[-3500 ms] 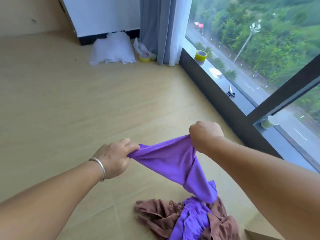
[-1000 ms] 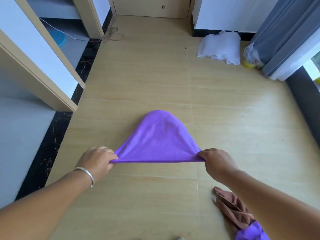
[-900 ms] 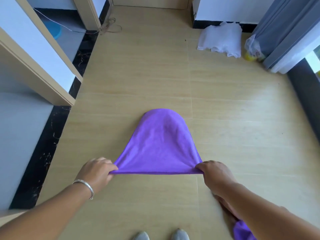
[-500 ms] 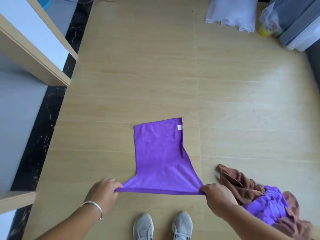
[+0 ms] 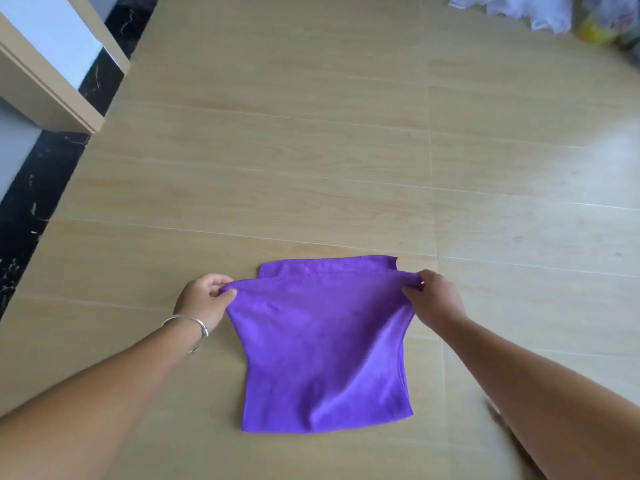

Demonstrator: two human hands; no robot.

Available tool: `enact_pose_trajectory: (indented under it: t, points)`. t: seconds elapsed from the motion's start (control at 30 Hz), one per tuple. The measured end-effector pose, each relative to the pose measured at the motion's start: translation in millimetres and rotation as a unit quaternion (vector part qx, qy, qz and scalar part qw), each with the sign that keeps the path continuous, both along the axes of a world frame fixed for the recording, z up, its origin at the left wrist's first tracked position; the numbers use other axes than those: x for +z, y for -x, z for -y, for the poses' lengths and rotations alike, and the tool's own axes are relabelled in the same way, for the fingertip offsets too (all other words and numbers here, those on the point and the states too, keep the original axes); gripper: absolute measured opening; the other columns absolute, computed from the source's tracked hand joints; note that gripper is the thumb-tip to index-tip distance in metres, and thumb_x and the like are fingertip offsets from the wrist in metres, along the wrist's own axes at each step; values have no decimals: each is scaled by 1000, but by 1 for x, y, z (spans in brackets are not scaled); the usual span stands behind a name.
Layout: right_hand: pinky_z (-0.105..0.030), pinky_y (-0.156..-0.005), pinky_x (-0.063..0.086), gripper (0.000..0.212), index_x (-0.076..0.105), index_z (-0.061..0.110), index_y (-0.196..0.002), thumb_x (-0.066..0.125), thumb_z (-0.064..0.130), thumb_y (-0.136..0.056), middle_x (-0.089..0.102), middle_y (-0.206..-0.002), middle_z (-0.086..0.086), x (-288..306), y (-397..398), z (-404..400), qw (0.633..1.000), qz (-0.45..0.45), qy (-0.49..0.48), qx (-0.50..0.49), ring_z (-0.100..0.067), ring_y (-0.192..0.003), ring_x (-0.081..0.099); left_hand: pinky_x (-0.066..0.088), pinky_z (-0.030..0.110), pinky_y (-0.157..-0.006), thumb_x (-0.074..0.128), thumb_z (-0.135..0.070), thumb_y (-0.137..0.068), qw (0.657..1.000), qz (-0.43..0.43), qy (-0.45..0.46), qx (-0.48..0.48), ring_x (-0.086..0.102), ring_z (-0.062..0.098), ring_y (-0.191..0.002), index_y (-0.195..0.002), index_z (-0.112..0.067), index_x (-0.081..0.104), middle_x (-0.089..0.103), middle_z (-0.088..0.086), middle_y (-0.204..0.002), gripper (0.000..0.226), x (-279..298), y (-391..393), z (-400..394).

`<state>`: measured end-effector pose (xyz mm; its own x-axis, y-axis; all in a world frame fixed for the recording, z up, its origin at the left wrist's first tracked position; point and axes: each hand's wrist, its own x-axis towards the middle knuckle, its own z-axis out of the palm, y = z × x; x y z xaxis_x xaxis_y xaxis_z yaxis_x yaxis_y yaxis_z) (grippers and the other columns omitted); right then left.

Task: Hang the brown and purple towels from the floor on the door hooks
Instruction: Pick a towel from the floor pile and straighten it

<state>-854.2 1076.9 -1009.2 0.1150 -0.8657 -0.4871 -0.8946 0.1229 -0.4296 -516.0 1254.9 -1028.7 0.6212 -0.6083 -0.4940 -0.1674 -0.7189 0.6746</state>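
**Purple towel folded on floor, both hands pinching top edge**

Purple towel (image 5: 325,355) lies on the wood floor (image 5: 311,150), lower centre of frame, doubled over: top layer's stitched edge is lifted slightly, and a strip of the under layer shows just beyond it at the far side. Near edge lies flat toward bottom centre.

Left hand (image 5: 207,299), centre-left of frame: grip closed on the towel's upper left corner, thumb and fingers pinching the fabric. Silver bracelet (image 5: 188,325) on that wrist.

Right hand (image 5: 434,299), centre-right of frame: grip closed on the upper right corner, fingers curled over bunched fabric. Both forearms enter from the bottom corners, and the top edge runs between the two hands with a slight sag.

Brown towel: not seen in this frame. Door hooks: not seen either.

Upper left of frame: a beige-edged white panel (image 5: 52,64), door or cabinet, cannot tell which, beside a black marble strip (image 5: 38,188) running down the left edge.

Upper right corner: crumpled white cloth (image 5: 512,10) on the floor, and next to it a blurred clear bag (image 5: 609,19) with something yellow inside; contents too blurred to identify.
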Motion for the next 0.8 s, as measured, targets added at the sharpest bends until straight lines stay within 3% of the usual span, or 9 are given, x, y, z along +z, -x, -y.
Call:
enact_pose_trajectory:
  t: [0.1,0.2,0.3,0.4,0.47,0.63,0.67,0.73,0.8]
  points:
    - [-29,-59,41,7,61,13,-83,65,19,-83,66,-82,-9,-65,-13,43,999,-14,29,12,-29,-78,61,48,29,-75,68,-7,-83,1000,16,13,-7,64,21,-77,-88,-28,65,70,0,-87,22,-67,-18,47]
    - [-35,-78,51,28,63,15,-110,67,21,-83,68,-100,-10,-122,-14,71,999,-32,29,-12,-30,-94,63,48,29,-78,65,-5,-83,999,52,-5,-8,64,21,-85,-105,-21,64,69,3,-101,28,-122,-22,84]
    - [-35,-89,47,49,50,18,-132,64,20,-85,57,-125,-7,-147,-15,73,993,-34,114,19,-29,-108,58,46,36,-96,61,-6,-83,988,152,15,-11,57,26,-110,-129,-15,54,57,9,-126,47,-140,-8,88]
    - [-38,-87,48,48,60,14,-123,69,7,-76,57,-123,-6,-137,-11,48,932,25,288,219,-31,-107,57,42,38,-103,55,-22,-85,917,314,117,-216,50,28,-123,-133,-12,53,50,10,-135,50,-128,19,50]
    - [-39,-83,53,43,68,13,-110,77,8,-68,64,-112,-8,-131,-4,18,881,52,317,347,-33,-99,63,43,38,-103,49,-38,-83,849,351,103,-380,53,27,-124,-134,-17,56,52,9,-137,55,-122,44,15]
    - [-41,-90,54,70,69,29,-118,73,67,-59,64,-127,-4,-142,5,-49,850,-105,153,493,-23,-116,62,26,42,-104,46,-63,-67,767,313,-73,-555,42,22,-131,-132,-29,59,54,9,-140,74,-131,83,-35]
    - [-44,-98,49,76,62,31,-128,66,71,-64,56,-137,-5,-146,2,-44,842,-138,146,501,-24,-126,54,27,44,-103,44,-63,-70,758,326,-84,-559,41,23,-133,-134,-29,57,51,10,-142,74,-136,79,-29]
    - [-46,-117,21,79,29,33,-150,46,71,-82,22,-159,-6,-157,-10,-17,833,-158,129,513,-24,-147,20,27,46,-107,38,-62,-78,751,363,-93,-545,41,26,-136,-141,-30,47,43,10,-149,71,-142,63,-4]
    - [-44,-119,2,77,7,33,-154,33,68,-90,0,-163,-3,-162,-28,17,844,-188,135,483,-22,-149,-3,15,46,-117,31,-61,-89,760,389,-105,-511,21,24,-147,-150,-35,22,18,6,-160,67,-147,45,30]
